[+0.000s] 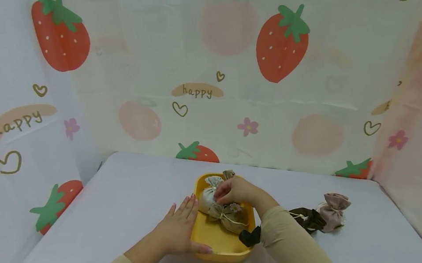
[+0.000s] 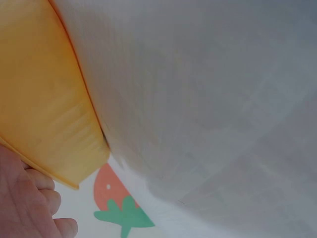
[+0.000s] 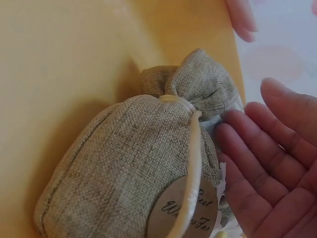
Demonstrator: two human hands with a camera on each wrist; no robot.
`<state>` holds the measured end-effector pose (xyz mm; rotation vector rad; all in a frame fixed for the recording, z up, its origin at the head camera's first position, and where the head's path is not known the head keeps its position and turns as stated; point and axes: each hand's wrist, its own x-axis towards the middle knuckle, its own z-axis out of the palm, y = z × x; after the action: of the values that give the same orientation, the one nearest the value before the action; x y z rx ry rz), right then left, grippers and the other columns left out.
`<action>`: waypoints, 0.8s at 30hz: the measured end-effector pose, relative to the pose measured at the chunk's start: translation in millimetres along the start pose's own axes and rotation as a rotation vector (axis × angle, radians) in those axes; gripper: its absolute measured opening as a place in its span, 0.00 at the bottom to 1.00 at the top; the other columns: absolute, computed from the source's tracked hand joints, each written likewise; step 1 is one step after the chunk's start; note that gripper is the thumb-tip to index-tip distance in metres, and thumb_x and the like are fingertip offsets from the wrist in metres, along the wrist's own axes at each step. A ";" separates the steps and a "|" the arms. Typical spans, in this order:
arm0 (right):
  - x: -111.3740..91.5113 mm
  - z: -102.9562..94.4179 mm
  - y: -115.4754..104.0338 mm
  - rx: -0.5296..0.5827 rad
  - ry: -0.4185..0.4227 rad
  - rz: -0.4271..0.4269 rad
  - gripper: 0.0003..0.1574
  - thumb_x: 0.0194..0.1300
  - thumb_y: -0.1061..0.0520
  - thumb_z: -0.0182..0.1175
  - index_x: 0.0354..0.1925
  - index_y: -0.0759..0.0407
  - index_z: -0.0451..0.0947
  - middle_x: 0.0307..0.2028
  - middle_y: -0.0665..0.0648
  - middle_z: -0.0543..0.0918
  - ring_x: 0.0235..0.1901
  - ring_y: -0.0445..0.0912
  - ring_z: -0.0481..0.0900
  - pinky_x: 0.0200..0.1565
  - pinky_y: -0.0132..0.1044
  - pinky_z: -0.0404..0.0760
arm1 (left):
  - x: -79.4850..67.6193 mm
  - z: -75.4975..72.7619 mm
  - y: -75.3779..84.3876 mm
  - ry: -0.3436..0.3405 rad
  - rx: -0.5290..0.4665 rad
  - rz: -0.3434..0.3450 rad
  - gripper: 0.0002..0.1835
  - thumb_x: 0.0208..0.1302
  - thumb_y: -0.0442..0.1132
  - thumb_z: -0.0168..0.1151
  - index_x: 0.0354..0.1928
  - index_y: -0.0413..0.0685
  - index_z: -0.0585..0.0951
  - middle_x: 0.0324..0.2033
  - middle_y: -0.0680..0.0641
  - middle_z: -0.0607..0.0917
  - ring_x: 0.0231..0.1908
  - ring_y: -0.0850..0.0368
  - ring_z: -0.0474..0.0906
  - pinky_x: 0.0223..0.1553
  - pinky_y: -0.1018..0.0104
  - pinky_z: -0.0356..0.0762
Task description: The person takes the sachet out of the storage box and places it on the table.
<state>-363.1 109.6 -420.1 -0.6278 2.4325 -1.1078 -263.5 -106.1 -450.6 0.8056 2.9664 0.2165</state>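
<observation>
A yellow tray [image 1: 214,237] holds several small drawstring pouches. My left hand [image 1: 181,229] lies along the tray's left rim with fingers extended and the thumb at its near corner. Inside the tray are a pale pouch [image 1: 207,198] and a tan linen pouch [image 1: 232,223]; behind my right hand [image 1: 240,191] shows the top of a brown one [image 1: 228,174]. My right hand is over the tray, fingertips right at the pale pouch and the linen pouch's gathered neck. In the right wrist view its thumb stands apart from the loosely bent fingers [image 3: 247,144], with nothing between them.
Right of the tray, a dark pouch [image 1: 306,219] lies partly behind my right sleeve, beside a pink pouch [image 1: 334,212]. A strawberry-print sheet [image 1: 201,119] rises behind the white tabletop [image 1: 141,180] and along both sides.
</observation>
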 end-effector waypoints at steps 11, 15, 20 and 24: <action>2.2 4.2 1.7 -0.006 -0.107 0.016 0.11 0.55 0.62 0.64 0.40 0.60 0.82 0.31 0.52 0.83 0.32 0.40 0.78 0.39 0.33 0.78 | 1.6 0.9 -1.3 -0.015 0.003 -0.011 0.67 0.39 0.83 0.43 0.70 0.38 0.45 0.70 0.41 0.42 0.69 0.47 0.36 0.64 0.43 0.41; 2.5 6.1 1.8 -0.075 -0.133 0.019 0.11 0.53 0.60 0.66 0.38 0.55 0.83 0.26 0.50 0.81 0.28 0.40 0.74 0.34 0.30 0.75 | 1.4 1.1 -1.5 -0.016 -0.006 -0.009 0.67 0.39 0.83 0.43 0.70 0.38 0.45 0.70 0.40 0.42 0.69 0.47 0.36 0.64 0.43 0.41; 2.4 7.5 1.6 -0.102 -0.157 0.016 0.07 0.52 0.58 0.68 0.34 0.54 0.84 0.24 0.48 0.81 0.26 0.39 0.73 0.30 0.30 0.74 | -0.2 -2.5 0.6 -0.018 -0.013 -0.014 0.66 0.39 0.82 0.45 0.70 0.38 0.46 0.70 0.40 0.43 0.69 0.48 0.35 0.64 0.43 0.41; 2.8 7.6 4.8 -0.095 -0.144 -0.003 0.04 0.53 0.58 0.67 0.31 0.54 0.85 0.25 0.48 0.83 0.26 0.39 0.74 0.31 0.30 0.75 | -1.0 -3.4 1.2 -0.017 -0.020 -0.016 0.66 0.39 0.82 0.45 0.70 0.38 0.45 0.70 0.40 0.42 0.69 0.47 0.36 0.64 0.43 0.41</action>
<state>-362.6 106.4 -428.9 -0.7154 2.3711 -0.9184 -262.4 -106.0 -447.1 0.7769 2.9487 0.2361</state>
